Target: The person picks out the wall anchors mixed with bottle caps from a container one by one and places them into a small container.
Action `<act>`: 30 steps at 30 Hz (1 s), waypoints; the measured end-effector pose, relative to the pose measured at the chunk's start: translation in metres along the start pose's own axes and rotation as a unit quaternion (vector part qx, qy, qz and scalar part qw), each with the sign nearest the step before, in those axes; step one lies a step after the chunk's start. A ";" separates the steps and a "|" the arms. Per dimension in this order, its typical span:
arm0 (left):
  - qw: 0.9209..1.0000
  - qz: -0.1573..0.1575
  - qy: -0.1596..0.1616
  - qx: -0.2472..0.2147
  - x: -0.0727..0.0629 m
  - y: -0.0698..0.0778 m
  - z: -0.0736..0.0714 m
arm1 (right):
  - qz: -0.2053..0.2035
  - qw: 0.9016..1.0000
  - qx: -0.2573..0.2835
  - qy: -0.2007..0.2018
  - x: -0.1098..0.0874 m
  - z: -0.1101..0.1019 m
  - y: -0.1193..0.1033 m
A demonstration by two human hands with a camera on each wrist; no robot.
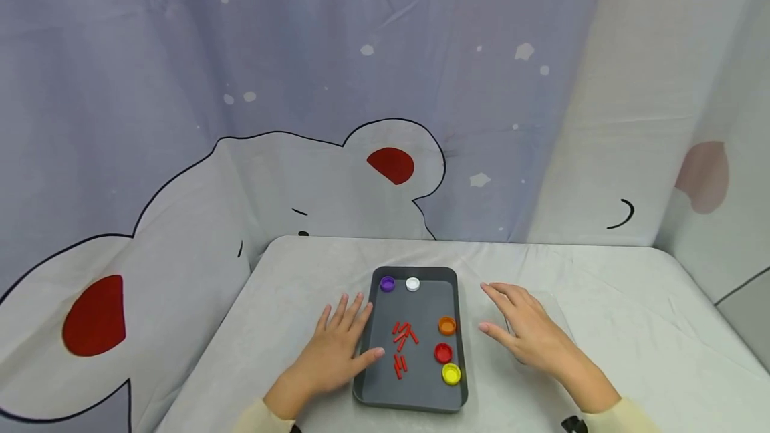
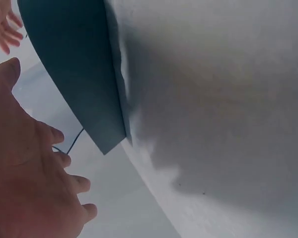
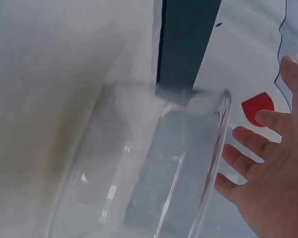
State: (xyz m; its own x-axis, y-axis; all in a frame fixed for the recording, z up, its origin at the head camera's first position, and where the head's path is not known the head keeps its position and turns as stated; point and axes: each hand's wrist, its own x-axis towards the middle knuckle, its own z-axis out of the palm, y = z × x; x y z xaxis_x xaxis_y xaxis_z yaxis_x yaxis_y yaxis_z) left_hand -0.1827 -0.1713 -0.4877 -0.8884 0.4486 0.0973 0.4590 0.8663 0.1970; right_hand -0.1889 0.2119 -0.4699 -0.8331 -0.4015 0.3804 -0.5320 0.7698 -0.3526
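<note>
A dark grey tray [image 1: 421, 391] lies on the table, with several short red sticks [image 1: 402, 345] scattered left of its middle. Round shallow caps stand in it: purple [image 1: 388, 284] and white [image 1: 412, 284] at the far end; orange [image 1: 447, 325], red [image 1: 443, 353] and yellow [image 1: 451, 373] along the right side. My left hand [image 1: 337, 356], fingers straight and spread, is at the tray's left edge, thumb reaching over the rim. To the right of the tray, my right hand [image 1: 532, 329] hovers with relaxed fingers by a clear plastic box [image 3: 139, 163], which it partly hides in the head view.
A white cloth [image 1: 631, 326] covers the table. Behind it hangs a printed curtain [image 1: 481, 85] with cartoon bears, and pale fabric [image 1: 716, 119] closes off the right side.
</note>
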 end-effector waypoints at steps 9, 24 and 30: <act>1.000 0.010 -0.016 -0.001 -0.002 0.007 0.005 | 0.009 0.998 0.057 -0.021 0.013 0.015 -0.017; 1.000 0.009 0.002 0.013 -0.003 0.008 0.024 | -0.015 0.991 0.101 -0.083 0.033 0.050 -0.039; 1.000 -0.001 -0.008 0.017 -0.003 0.009 0.027 | -0.019 0.991 0.085 -0.098 0.039 0.061 -0.044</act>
State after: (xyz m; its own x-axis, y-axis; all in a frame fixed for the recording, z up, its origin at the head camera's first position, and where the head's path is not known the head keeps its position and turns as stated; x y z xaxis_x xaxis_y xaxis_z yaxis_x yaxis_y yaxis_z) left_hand -0.1759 -0.1584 -0.5126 -0.8896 0.4495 0.0812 0.4568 0.8743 0.1640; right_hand -0.2069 0.1328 -0.4916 -0.8166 -0.5297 0.2292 -0.5674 0.6639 -0.4871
